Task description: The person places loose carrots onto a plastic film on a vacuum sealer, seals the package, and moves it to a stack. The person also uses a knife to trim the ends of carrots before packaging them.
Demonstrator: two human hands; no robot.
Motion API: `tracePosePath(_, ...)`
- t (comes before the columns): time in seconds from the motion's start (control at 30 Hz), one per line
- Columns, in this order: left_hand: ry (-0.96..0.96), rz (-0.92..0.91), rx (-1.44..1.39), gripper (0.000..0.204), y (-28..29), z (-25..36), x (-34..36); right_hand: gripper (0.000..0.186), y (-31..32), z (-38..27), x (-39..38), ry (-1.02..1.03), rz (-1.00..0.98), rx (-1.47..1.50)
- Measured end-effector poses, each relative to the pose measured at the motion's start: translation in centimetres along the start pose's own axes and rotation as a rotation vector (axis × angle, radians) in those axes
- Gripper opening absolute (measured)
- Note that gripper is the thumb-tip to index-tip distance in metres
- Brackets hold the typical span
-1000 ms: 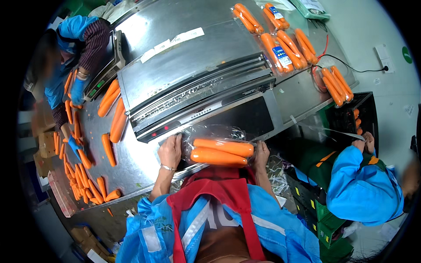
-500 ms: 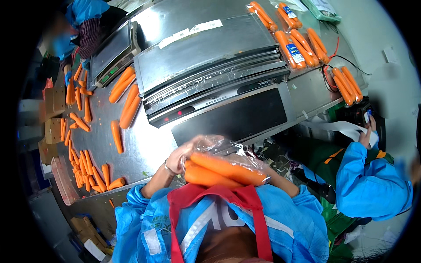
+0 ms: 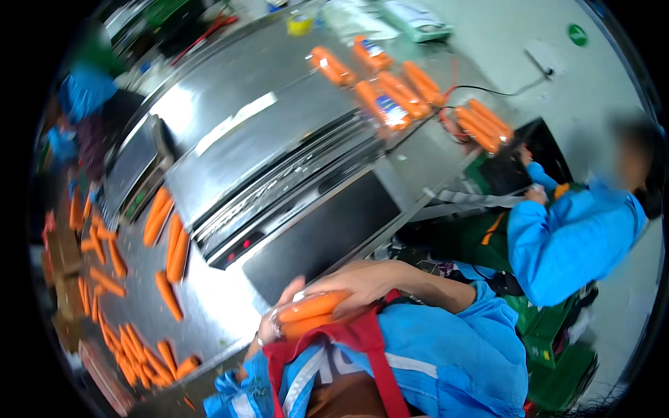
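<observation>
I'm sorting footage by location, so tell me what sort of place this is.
Likely a vegetable-packing workroom: loose carrots and a weighing scale share a steel table, with clear-wrapped carrot packs beside what looks like a film-wrapping machine.

Steel table (image 3: 217,301): loose carrots (image 3: 143,355) at left, scale (image 3: 134,159), sealing machine (image 3: 261,143) mid-table, bagged carrots (image 3: 403,94) toward right end.
</observation>
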State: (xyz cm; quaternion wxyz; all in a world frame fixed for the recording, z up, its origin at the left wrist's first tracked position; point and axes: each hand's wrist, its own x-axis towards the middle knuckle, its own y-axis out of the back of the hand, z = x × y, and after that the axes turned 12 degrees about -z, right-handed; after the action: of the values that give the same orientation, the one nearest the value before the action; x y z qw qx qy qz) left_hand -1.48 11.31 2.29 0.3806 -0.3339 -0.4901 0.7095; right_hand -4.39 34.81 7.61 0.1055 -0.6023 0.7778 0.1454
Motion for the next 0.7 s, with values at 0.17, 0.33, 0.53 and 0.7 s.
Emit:
tracePosePath(0.17,-0.019,-0.005,-0.009,0.070,0.1,-0.4,0.8,0.074,-6.4,10.0,-5.4,0.257,0.475,0.847)
tracePosePath(0.33,0.019,0.284,0.170,0.062,3.7,0.6,3.0,0.071,-11.1,14.3,-3.6,0.632,1.034,1.150)
tracePosePath(0.53,-0.018,0.245,0.819,0.041,-3.2,1.0,19.6,0.058,-6.8,16.6,-11.8,0.692,1.504,1.144)
tracePosePath(0.7,0.137,0.059,0.736,0.037,-4.0,1.6,21.4,0.039,-1.7,22.9,-20.6,0.545,1.978,1.144)
